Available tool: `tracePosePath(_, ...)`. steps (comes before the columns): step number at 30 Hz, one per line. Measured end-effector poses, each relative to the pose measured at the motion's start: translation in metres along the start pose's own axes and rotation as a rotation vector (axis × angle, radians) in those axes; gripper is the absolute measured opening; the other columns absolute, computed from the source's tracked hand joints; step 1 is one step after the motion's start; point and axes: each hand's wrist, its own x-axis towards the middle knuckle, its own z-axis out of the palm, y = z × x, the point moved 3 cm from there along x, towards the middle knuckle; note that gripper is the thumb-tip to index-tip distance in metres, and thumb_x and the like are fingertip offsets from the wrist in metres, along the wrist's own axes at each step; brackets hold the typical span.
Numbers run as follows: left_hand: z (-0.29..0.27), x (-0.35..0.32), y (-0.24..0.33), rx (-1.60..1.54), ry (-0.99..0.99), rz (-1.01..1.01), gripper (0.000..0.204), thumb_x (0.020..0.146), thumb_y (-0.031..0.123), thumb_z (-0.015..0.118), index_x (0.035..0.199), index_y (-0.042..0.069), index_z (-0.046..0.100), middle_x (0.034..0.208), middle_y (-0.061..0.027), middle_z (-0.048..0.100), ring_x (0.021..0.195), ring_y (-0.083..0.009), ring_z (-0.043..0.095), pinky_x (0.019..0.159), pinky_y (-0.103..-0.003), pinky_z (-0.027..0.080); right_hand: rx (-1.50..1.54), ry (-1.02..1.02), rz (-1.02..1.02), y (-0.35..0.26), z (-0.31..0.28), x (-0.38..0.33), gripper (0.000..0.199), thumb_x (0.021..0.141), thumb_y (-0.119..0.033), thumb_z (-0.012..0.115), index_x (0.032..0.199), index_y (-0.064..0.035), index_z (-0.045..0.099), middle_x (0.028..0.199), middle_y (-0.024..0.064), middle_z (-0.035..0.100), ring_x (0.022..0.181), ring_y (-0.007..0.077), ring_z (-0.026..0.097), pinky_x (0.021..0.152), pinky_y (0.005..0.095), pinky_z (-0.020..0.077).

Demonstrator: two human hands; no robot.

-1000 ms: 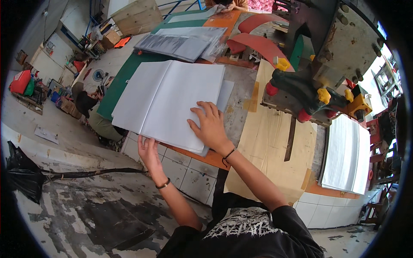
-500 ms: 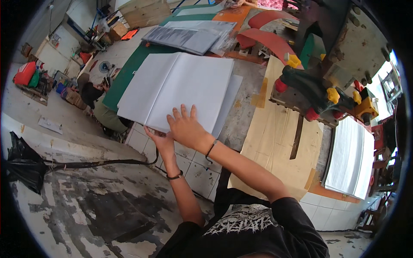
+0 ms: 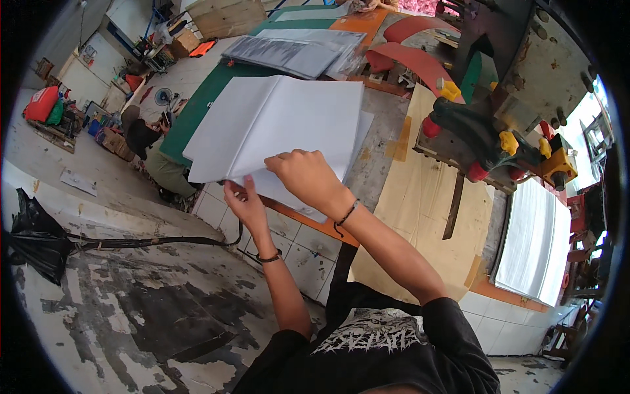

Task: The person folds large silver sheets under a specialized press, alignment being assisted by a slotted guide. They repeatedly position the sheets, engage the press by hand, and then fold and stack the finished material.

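A large white folded sheet (image 3: 308, 118) with a lengthwise crease lies on a stack of paper at the near end of the work table. My right hand (image 3: 312, 177) is closed on its near edge and holds that edge up off the stack. Beneath the raised edge, a lower white sheet (image 3: 289, 192) shows. At the foot of the crease, my left hand (image 3: 246, 205) pinches the near edge of the paper, its thumb on top and its fingers partly hidden. Each wrist wears a dark bracelet.
Plastic-wrapped grey sheets (image 3: 289, 52) lie beyond on a green mat (image 3: 187, 121). To the right are a brown board (image 3: 420, 197), a machine with red and yellow knobs (image 3: 485, 131) and a white paper stack (image 3: 535, 243). A person (image 3: 161, 167) sits low at left; another person's hand (image 3: 367, 5) shows at the far end.
My right hand, flat on the sheet before, has closed on its near edge and lifted it. The sheet has shifted slightly right. My left hand stays at the crease.
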Motion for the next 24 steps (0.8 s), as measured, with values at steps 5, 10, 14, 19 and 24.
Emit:
tracePosePath(5,0.002,0.022,-0.009,-0.099,0.028,0.157,0.029,0.099,0.016,0.061,0.116,-0.007,0.063,0.116,-0.0164,0.067,0.101,-0.0203,0.064,0.087,-0.034,0.050,-0.031,0.023,-0.003,-0.002,-0.002,-0.009,0.024,0.086,-0.009,0.061,0.107,-0.0097,0.072,0.093,0.0077,0.074,0.082,0.0269,0.072,0.063,0.0390,0.0582)
tracePosePath(10,0.009,0.029,-0.017,-0.068,0.088,0.237,0.031,0.097,0.011,0.057,0.123,-0.007,0.060,0.118,-0.0208,0.068,0.105,-0.0295,0.064,0.093,-0.041,0.048,-0.017,0.052,0.027,-0.002,0.005,-0.004,0.018,0.090,-0.013,0.062,0.103,-0.0102,0.073,0.090,0.0075,0.074,0.081,0.0270,0.071,0.062,0.0388,0.0578)
tracePosePath(14,0.009,0.028,-0.017,-0.078,0.026,0.169,0.030,0.097,0.005,0.058,0.125,-0.006,0.060,0.120,-0.0162,0.066,0.107,-0.0232,0.062,0.095,-0.037,0.048,0.019,0.002,0.059,-0.001,0.002,-0.001,0.021,0.092,-0.024,0.065,0.106,-0.0110,0.074,0.086,0.0086,0.074,0.077,0.0279,0.071,0.061,0.0398,0.0565)
tracePosePath(19,0.005,0.028,-0.015,-0.111,-0.026,0.120,0.032,0.095,0.001,0.057,0.126,-0.005,0.059,0.124,-0.0151,0.064,0.112,-0.0233,0.059,0.098,-0.037,0.046,0.022,-0.240,0.120,0.007,-0.007,0.002,0.039,0.089,-0.044,0.069,0.110,-0.0114,0.074,0.083,0.0112,0.072,0.079,0.0304,0.071,0.067,0.0414,0.0556)
tracePosePath(24,0.002,0.023,-0.014,-0.250,-0.090,0.025,0.031,0.097,0.015,0.054,0.122,-0.002,0.061,0.115,-0.0105,0.066,0.099,-0.0201,0.061,0.084,-0.034,0.046,-0.058,-0.336,0.103,0.005,0.009,0.001,0.051,0.085,-0.056,0.070,0.114,-0.0138,0.073,0.104,0.0131,0.069,0.101,0.0324,0.066,0.079,0.0449,0.0540)
